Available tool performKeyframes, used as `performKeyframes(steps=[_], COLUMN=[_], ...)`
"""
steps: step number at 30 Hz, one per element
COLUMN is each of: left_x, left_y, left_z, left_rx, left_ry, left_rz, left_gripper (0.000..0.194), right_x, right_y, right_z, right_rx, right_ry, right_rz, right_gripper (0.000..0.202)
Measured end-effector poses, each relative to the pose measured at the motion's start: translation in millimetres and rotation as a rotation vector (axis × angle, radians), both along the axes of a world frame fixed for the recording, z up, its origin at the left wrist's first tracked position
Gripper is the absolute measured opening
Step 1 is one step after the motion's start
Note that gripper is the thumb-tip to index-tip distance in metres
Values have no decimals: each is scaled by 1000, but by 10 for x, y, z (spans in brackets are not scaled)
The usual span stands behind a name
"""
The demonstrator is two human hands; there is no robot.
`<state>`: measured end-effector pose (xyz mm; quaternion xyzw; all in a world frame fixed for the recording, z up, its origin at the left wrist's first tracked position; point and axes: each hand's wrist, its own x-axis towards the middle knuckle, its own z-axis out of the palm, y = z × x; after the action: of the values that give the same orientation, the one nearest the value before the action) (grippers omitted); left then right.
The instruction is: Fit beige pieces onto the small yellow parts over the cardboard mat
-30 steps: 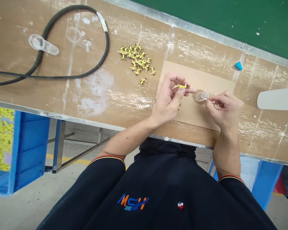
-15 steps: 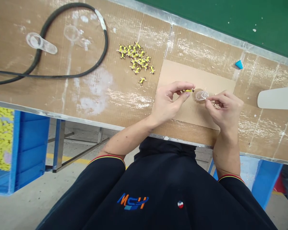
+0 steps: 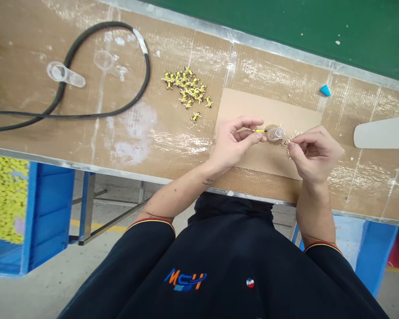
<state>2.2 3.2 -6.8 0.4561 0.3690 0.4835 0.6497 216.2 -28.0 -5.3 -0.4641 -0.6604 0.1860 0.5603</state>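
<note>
My left hand pinches a small yellow figurine with a dark end between thumb and fingers, above a cardboard sheet. Just right of the figurine stands a clear plastic container on the sheet. Over tiny pale pieces scattered beside it, my right hand has thumb and forefinger pressed together. Whatever its fingertips hold is too small to make out. To the left on the table lies a loose pile of similar yellow figurines.
A black cable loops over the table's left part, with a clear plastic tube lying across it. A blue cone-shaped piece and a white object are at right. Below the table, a blue crate contains yellow pieces.
My right hand has moved from the clear container's rim slightly right and down, to the pale pieces. My left hand keeps the figurine near the container. The camera view has shifted a little.
</note>
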Motion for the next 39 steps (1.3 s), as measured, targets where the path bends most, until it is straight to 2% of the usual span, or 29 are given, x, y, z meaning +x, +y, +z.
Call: performKeyframes(steps=[4,10,14,18,25,30,35,39], left_x=[19,26,21,28,33,23,24,29], left_y=[20,18,-17,-47,-76,-93,-105,-116], left_z=[-5,17,26,47,25,7,37,38], left_rx=[-86,-226,-204,-203,-143,-89,-5,-12], left_ry=[-132,-147,-120,-86,-61,-160,-165,-127], left_rz=[-51,-39,-71,-108,-183,-241,-291,-274], left_gripper=[25,32,32,40,47,42,17,20], right_x=[-47,-77,-101,-131,-178,-236,-301,-330], right_y=[-23,-32,-37,-39,-52,-54,-67,-81], right_z=[-2,-3,-3,-4,-45,-88,-113,-129], right_rx=[-1,35,40,46,-12,-46,-63,-98], right_ry=[44,33,24,48,141,223,295,367], right_rz=[43,71,84,109,197,258,291,327], right_gripper=[16,18,16,16,12,9,10,16])
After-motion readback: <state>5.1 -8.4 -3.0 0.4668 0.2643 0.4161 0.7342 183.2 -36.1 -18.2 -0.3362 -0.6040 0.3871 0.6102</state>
